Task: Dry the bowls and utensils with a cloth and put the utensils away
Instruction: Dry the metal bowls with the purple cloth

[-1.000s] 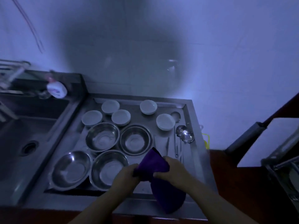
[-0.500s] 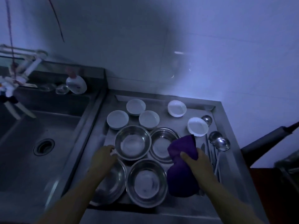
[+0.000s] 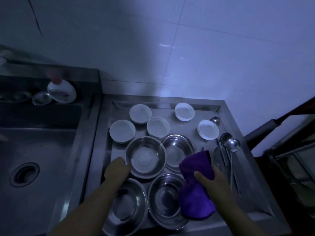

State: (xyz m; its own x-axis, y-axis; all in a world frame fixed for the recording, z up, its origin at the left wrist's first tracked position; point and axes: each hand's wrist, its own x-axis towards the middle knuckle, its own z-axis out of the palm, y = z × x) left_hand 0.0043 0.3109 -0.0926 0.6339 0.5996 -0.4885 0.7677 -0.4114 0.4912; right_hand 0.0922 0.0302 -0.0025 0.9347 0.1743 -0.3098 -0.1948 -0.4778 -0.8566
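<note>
The right hand (image 3: 214,183) is pinching the purple cloth (image 3: 196,189), keeping it ready for wiping. The left hand (image 3: 117,171) is touching the left rim of a steel bowl (image 3: 145,157) on the draining tray (image 3: 238,133); its fingers are hidden, so I cannot tell its grip. Spoons (image 3: 230,144) are lying far right.

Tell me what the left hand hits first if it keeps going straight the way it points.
The left hand points up and to the right, and its fingertips are already at the near-left rim of the steel bowl. That bowl is what it meets first, though whether it already touches is hard to tell in this dim view.
</note>
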